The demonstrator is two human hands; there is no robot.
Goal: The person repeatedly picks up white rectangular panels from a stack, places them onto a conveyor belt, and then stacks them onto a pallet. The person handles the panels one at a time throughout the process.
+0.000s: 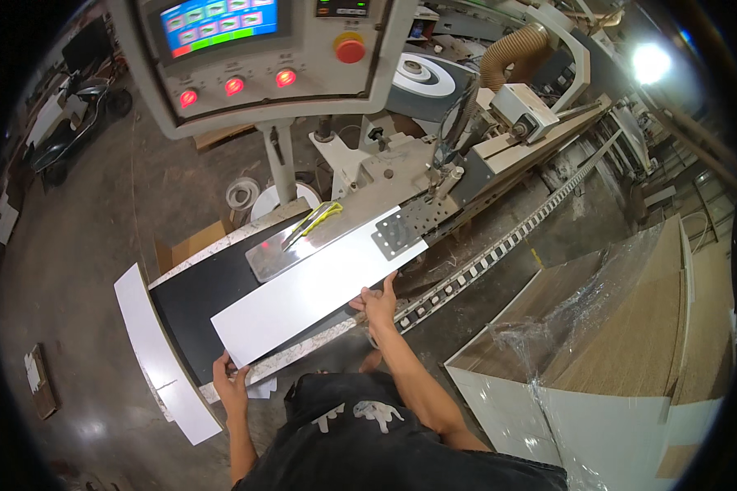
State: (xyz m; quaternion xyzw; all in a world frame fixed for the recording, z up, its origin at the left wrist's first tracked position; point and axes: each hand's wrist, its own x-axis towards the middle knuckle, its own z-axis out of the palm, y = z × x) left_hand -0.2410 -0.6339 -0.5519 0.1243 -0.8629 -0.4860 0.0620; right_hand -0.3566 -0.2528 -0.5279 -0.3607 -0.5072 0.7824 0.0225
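Observation:
A long white panel [303, 295] lies slantwise across the machine's feed table, its far right end beneath a dark perforated plate [395, 233]. At the panel's near left corner, my left hand [231, 380] closes its thumb and fingers on the edge. Farther along the same near edge is my right hand [377, 304], holding the panel's side with its fingers partly hidden. Beyond the panel, a yellow utility knife [315, 219] rests on the metal plate [274, 255].
A control box [270, 74] with a screen, lit red buttons and a red knob overhangs the table. Another white board [164, 356] stands at the left end. A roller track [499, 245] runs to the far right. Film-wrapped panels [598, 327] are stacked at right.

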